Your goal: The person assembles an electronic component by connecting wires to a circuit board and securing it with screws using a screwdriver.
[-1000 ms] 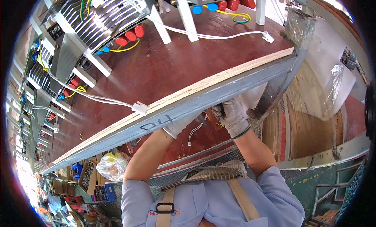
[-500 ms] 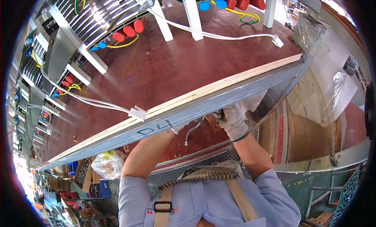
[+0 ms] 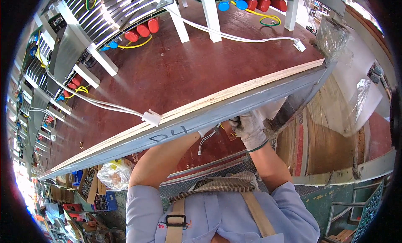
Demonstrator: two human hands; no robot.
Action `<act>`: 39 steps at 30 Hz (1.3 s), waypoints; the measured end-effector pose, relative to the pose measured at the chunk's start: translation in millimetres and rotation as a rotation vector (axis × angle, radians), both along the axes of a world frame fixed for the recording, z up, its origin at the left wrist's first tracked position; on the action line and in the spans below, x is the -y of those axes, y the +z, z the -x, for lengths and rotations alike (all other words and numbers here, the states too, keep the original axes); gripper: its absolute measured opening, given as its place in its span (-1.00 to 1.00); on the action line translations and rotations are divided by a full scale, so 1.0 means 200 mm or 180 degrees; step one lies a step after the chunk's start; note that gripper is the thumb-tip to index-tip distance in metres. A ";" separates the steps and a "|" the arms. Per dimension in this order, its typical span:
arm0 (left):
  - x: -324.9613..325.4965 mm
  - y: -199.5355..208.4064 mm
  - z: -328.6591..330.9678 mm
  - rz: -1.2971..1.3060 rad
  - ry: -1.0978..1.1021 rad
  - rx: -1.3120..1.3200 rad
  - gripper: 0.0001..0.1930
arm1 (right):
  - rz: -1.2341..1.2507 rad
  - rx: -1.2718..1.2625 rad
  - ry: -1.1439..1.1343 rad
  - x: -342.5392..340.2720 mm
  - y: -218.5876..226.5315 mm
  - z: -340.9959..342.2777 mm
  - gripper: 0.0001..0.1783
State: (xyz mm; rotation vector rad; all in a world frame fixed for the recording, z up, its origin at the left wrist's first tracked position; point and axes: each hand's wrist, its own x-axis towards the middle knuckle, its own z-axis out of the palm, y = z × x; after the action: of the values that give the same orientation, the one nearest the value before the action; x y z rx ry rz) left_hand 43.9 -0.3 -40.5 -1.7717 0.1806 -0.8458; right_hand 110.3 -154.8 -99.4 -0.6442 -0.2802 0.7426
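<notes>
My right hand (image 3: 253,133), in a greyish-white work glove, reaches under the front edge of the upper shelf (image 3: 234,98). Its fingers look curled together beside a dark spot; what they hold, if anything, is hidden. My left hand (image 3: 205,130) is mostly covered by the shelf edge, so only a bit of white glove shows past the wrist. Below and between the hands, a thin white cable (image 3: 205,141) with a small plug hangs over the reddish lower board (image 3: 188,159). A bit of yellow wire (image 3: 222,126) shows close to my right hand.
On the red-brown upper board stand metal-framed units with white legs (image 3: 103,60), red and blue capped parts (image 3: 143,30) and wires. A white connector (image 3: 151,117) lies at the shelf's front edge. A plastic bag (image 3: 115,174) and parts boxes (image 3: 88,185) sit lower left.
My left forearm has moved right and further under the shelf, bringing the left hand nearer the right. My right hand stays nearly in place. The view has shifted slightly.
</notes>
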 end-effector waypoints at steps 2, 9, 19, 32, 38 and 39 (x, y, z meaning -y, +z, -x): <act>0.06 0.03 -0.01 0.0199 -0.0146 -0.0002 -0.61 | -0.0003 -0.0197 -0.0002 -0.01 -0.01 0.00 -0.78; 0.12 0.12 0.04 0.0965 -0.0716 -0.0015 -0.64 | -0.0076 -0.0062 0.0238 0.00 0.00 -0.01 -0.77; -0.08 0.19 0.62 0.2576 -0.0285 -0.1353 -0.74 | 0.0150 -0.0231 -0.0104 0.05 0.06 -0.05 -0.76; -0.11 0.07 1.16 0.5665 0.0564 -0.1712 -0.83 | 0.0140 -0.0260 -0.0466 0.03 0.07 0.05 -0.80; -0.36 -0.53 1.21 0.4270 0.1677 -0.1322 -0.80 | 0.0297 0.0052 -0.0870 0.03 0.23 0.17 -0.81; -0.34 -0.50 1.19 0.4289 0.1751 -0.1252 -0.78 | 0.0277 0.0262 -0.0905 0.03 0.21 0.16 -0.82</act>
State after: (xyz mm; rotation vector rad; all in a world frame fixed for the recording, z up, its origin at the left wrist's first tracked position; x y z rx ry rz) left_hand -195.0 67.4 -140.2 -2.9997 -0.7806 -0.1112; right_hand 77.5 -160.3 -58.0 -0.7798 -0.2263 0.4579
